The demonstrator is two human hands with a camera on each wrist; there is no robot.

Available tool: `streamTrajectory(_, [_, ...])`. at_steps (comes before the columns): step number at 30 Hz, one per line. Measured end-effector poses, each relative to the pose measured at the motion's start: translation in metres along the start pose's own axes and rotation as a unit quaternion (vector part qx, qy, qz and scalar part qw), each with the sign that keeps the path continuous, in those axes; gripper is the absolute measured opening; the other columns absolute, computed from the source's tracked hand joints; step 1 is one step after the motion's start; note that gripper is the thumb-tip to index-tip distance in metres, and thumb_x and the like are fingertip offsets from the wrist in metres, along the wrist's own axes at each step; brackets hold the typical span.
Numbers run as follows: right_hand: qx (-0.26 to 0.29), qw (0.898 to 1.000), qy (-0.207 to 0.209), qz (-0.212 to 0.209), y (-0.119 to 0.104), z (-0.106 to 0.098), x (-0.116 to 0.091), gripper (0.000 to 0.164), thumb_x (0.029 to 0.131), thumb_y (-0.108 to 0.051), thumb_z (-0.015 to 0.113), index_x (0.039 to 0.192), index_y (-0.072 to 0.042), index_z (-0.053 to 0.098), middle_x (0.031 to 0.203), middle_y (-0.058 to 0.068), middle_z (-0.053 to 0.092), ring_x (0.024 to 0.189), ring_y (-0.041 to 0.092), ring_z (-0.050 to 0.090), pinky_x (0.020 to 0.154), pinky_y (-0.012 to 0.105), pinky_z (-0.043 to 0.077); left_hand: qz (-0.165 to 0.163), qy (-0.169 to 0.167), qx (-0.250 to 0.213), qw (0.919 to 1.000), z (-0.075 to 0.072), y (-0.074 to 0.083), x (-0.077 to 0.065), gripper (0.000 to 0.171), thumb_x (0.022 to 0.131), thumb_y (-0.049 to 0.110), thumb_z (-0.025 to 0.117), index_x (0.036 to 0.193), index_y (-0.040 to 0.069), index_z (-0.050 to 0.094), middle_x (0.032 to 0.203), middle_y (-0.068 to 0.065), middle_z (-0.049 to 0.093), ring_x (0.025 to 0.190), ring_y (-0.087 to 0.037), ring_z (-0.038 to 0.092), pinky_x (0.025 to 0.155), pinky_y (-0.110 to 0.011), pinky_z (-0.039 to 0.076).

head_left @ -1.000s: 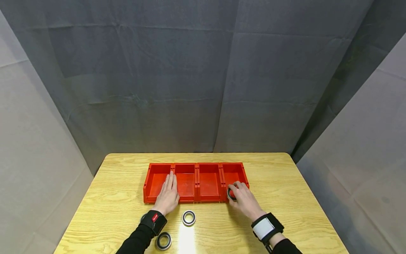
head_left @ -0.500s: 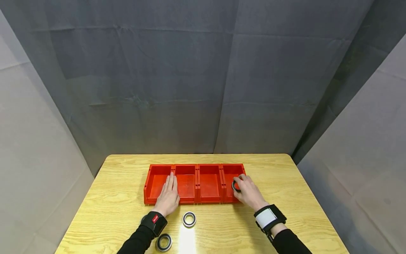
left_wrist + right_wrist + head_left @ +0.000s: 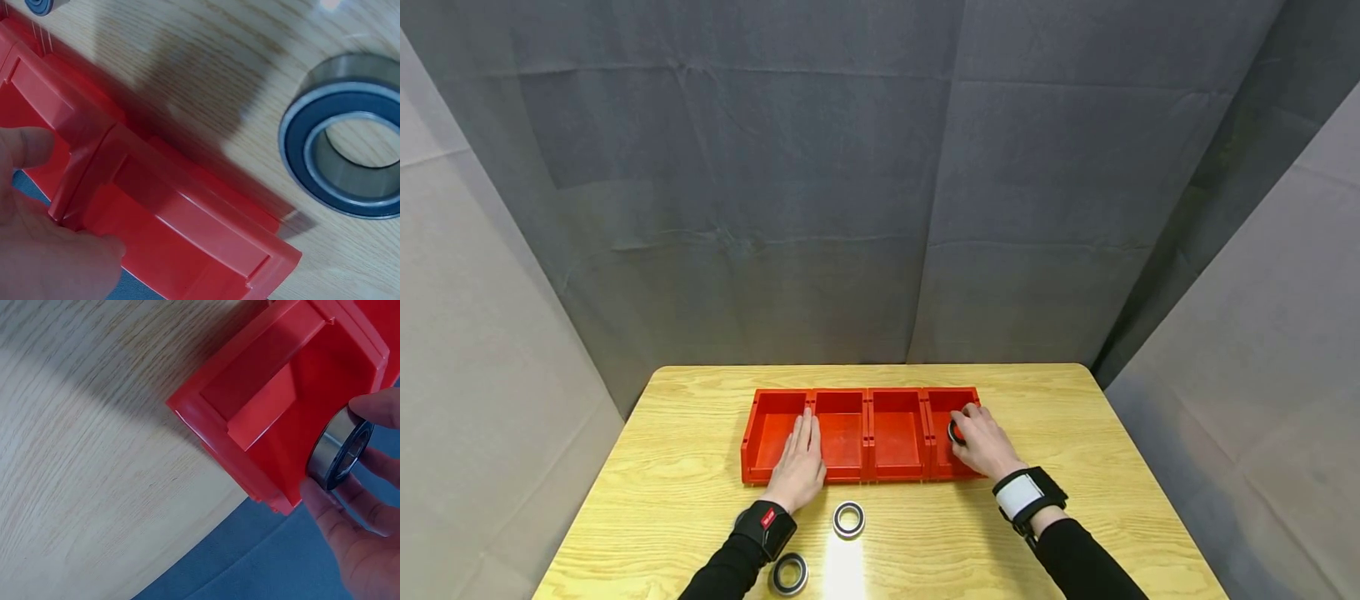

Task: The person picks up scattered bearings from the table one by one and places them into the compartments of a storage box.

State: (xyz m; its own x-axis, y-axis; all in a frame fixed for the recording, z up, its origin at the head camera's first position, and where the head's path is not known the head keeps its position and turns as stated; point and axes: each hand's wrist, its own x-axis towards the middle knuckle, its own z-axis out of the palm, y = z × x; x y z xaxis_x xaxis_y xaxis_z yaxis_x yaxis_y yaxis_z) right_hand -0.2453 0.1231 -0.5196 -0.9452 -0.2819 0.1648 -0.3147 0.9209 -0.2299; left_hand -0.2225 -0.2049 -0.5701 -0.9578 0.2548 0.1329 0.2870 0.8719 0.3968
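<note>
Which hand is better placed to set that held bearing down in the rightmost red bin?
Likely the right hand: it holds the bearing at the rightmost red bin. The left hand holds no bearing and lies at the divider beside the leftmost bin.

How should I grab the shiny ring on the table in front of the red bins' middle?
Probably pinch the bearing across opposite sides of its round outer wall, from above: it lies flat on the table, its edge uncovered all around.

Glare whitens the table (image 3: 1037, 533) at the head view's bottom centre; soft shadow darkens the left wrist view's upper middle.
</note>
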Motion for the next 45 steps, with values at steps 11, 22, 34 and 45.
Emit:
streamTrajectory(11, [-0.037,0.999,-0.037,0.002,0.001,0.013,0.010,0.038,0.081,-0.007,0.079,0.116,0.000,0.067,0.105,0.020,0.060,0.094,0.036,0.055,0.077,0.049,0.059,0.003,0.000,0.012,0.9999,0.002,-0.002,0.000,0.073,0.092,0.005,0.062,0.152,-0.015,0.026,0.164,-0.030,0.018,0.151,-0.047,0.024,0.121,-0.058,0.030])
streamTrajectory(22, [-0.044,0.997,-0.065,0.015,0.001,0.029,0.015,0.028,0.082,-0.006,0.078,0.106,-0.001,0.066,0.100,0.020,0.057,0.093,0.037,0.055,0.072,0.050,0.058,0.005,0.005,0.010,0.9999,0.001,0.000,-0.001,0.072,0.091,0.004,0.063,0.150,-0.016,0.029,0.163,-0.030,0.021,0.150,-0.048,0.027,0.120,-0.058,0.031])
streamTrajectory(34, [-0.018,0.995,-0.089,0.049,0.001,0.045,0.021,0.023,0.083,-0.002,0.076,0.103,-0.001,0.065,0.108,0.023,0.057,0.100,0.041,0.054,0.075,0.054,0.057,0.003,0.002,0.011,0.9999,0.001,-0.001,0.000,0.072,0.092,0.006,0.063,0.151,-0.015,0.027,0.164,-0.030,0.019,0.151,-0.048,0.025,0.120,-0.058,0.030])
streamTrajectory(45, [0.000,0.991,-0.103,0.083,0.003,0.059,0.024,0.029,0.079,0.002,0.078,0.105,-0.002,0.065,0.106,0.023,0.055,0.100,0.042,0.053,0.073,0.055,0.057,0.000,0.000,0.010,0.9999,0.003,-0.001,-0.001,0.072,0.092,0.006,0.062,0.152,-0.014,0.026,0.164,-0.030,0.018,0.151,-0.047,0.024,0.121,-0.057,0.029])
